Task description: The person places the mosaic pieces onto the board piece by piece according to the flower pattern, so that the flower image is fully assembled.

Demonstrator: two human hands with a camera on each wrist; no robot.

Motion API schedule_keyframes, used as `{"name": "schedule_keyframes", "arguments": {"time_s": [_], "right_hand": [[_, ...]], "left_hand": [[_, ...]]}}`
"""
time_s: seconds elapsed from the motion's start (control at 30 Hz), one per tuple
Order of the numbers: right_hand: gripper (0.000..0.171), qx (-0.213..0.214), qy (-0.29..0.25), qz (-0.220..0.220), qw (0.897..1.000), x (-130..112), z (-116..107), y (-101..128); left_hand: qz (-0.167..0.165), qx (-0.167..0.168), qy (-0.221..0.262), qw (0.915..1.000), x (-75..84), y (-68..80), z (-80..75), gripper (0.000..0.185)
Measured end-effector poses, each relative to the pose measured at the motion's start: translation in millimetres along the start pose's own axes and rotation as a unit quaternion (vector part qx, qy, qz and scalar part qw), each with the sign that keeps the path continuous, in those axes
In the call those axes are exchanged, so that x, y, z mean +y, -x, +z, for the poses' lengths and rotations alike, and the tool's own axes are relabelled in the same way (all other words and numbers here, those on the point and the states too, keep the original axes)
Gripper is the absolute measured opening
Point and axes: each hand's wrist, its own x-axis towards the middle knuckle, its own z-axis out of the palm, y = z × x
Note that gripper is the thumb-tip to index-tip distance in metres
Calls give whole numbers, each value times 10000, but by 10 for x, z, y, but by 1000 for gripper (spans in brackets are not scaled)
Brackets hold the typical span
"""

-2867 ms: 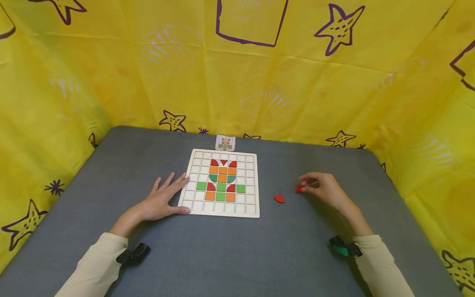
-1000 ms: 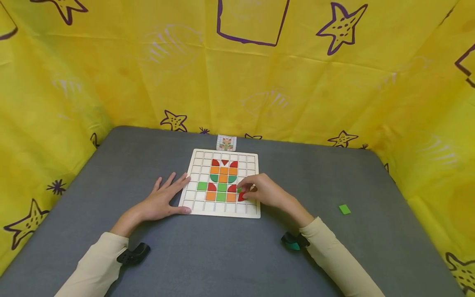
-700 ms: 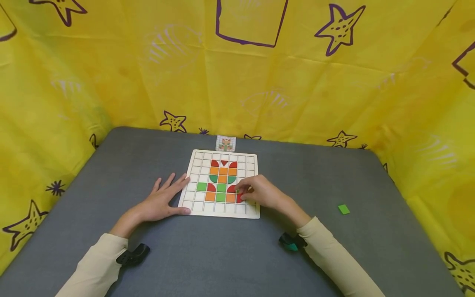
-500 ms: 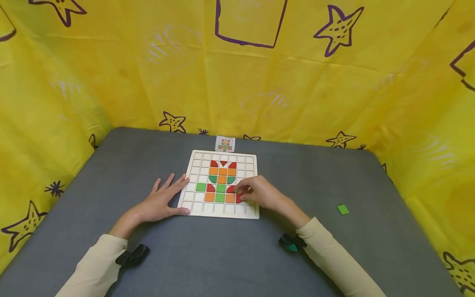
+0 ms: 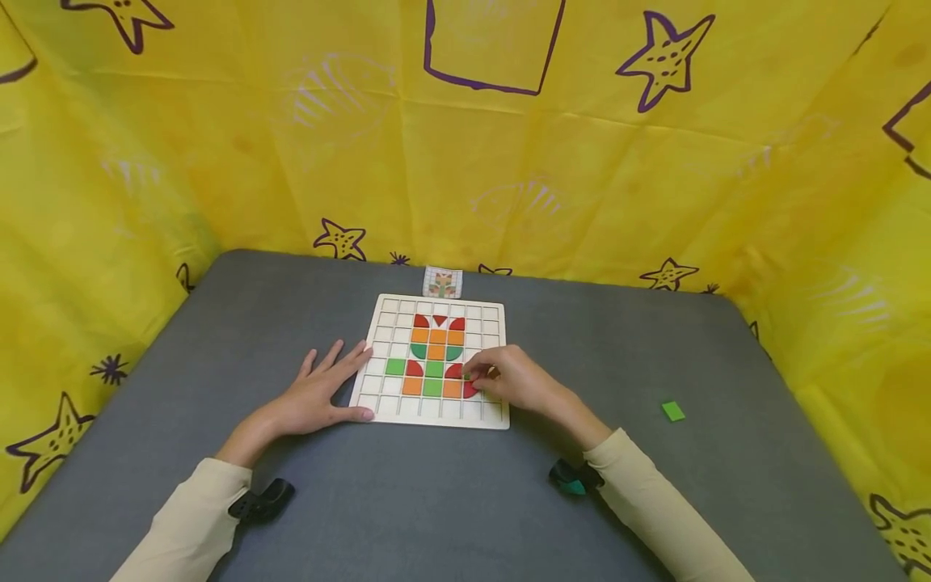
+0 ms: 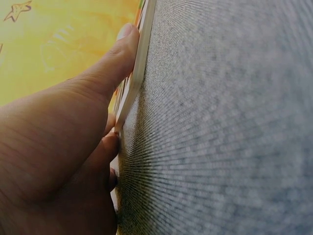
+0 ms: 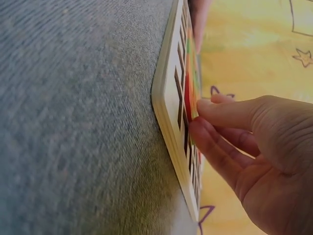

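Note:
In the head view, a white gridded board [image 5: 445,411] carries a flower-like pattern of red, orange and green tiles. My left hand [image 5: 311,394] lies spread at its left edge, thumb [image 6: 122,49] and fingertips on the rim. At the board's right side my right hand [image 5: 512,378] has thumb and fingers bent together on a red quarter-circle tile [image 5: 469,390], which lies in the cell right of an orange tile [image 5: 452,388]. The right wrist view shows its fingertips low at the tile's edge. The fingers partly cover a light green tile beside them.
A loose green square tile [image 5: 673,411] lies on the grey table [image 5: 407,501] at the right. Behind the board stands a small pattern card [image 5: 443,283]. A yellow printed cloth [image 5: 465,145] encloses the back and sides.
My right hand has come left from the table to the board, bringing a red tile down into a cell. Both red tiles have left the table. My left hand stays in place.

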Motion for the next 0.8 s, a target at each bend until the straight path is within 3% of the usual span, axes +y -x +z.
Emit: {"name": "schedule_keyframes", "arguments": {"time_s": [0.63,0.8], "right_hand": [[22,602,345,523,9962,324,-391,531],[26,541,345,533,9965,400,-482,667]], "left_hand": [[-7,-56,31,10000,0,-16,-2,102],[-3,-41,31,10000,-7,-9,-4,102]]}}
